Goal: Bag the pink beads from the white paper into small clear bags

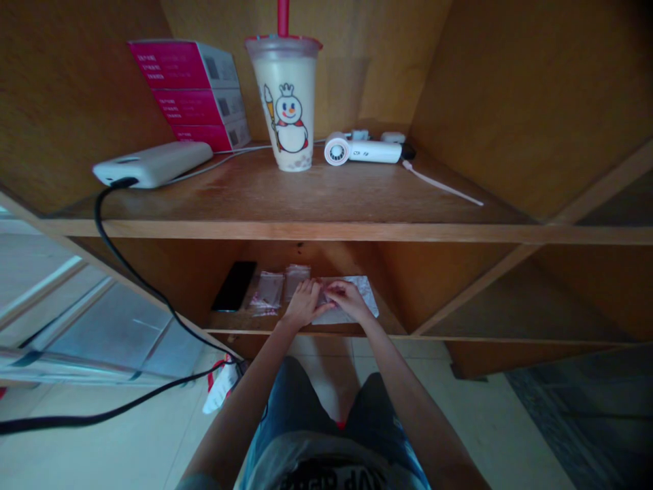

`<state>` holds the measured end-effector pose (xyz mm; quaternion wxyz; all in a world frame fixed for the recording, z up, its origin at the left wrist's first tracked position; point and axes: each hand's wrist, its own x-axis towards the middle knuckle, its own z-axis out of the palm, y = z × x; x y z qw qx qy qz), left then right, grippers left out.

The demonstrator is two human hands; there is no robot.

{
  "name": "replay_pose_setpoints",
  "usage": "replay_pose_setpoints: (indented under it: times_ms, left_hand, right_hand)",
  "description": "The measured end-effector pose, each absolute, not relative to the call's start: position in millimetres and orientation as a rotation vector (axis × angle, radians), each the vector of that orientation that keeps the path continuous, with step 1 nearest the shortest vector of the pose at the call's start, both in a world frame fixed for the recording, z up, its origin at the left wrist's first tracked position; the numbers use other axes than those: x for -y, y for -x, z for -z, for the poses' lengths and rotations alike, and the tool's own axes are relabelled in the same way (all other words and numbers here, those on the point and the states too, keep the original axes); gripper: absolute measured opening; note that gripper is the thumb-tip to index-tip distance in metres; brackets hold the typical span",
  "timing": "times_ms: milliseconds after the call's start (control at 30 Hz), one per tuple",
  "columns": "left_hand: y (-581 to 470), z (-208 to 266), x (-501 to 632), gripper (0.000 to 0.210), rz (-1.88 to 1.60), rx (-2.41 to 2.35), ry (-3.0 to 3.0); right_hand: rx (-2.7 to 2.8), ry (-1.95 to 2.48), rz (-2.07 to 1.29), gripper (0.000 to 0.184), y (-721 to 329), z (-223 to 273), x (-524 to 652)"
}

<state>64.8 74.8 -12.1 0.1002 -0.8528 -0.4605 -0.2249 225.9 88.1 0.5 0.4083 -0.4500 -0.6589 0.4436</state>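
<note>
Both of my hands are close together over a pale patterned sheet (364, 292) on the lower shelf. My left hand (303, 303) is at the sheet's left edge, its fingers bent forward and its thumb reaching toward the right hand. My right hand (347, 299) is closed in a pinch above the sheet. Something small and clear seems to lie between the fingertips, too small to name. Left of my hands lie a clear plastic bag (268, 291) with small reddish bits at its bottom and another small clear bag (296, 278).
A black phone (235, 286) lies left of the bags. Above, the shelf holds a lidded drink cup (286, 102), a white handheld fan (375, 152), stacked pink boxes (183, 88) and a white power bank (153, 165). Its black cable (153, 286) hangs down at the left.
</note>
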Motion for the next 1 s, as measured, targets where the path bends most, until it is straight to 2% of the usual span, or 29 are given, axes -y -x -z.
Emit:
replay_pose_setpoints:
  times_ms: [167,333,567,800,1000]
  left_hand:
    - [-65.6,11.2,-74.7,0.059,0.669,1.382,2.551]
    - [-67.0,10.4,-75.8,0.074,0.658,1.418,2.585]
    - [-67.2,5.6,-75.7,0.061,0.630,1.450,2.605]
    - [-67.6,6.3,-76.6,0.058,0.636,1.440,2.615]
    - [-67.3,6.3,-77.0,0.058,0.644,1.441,2.655]
  right_hand:
    - [1.842,1.237,-0.923,0.012,-231.1,-11.8,-87.7]
    - [2.039,1.315,-0.667,0.017,-235.0,-16.0,-85.9]
    - [2.071,1.255,-0.598,0.016,-237.7,-12.0,-84.5]
    - [2.032,1.560,-0.186,0.013,-252.1,-3.8,-81.5]
    - [2.072,1.579,-0.183,0.015,-254.8,6.5,-81.2]
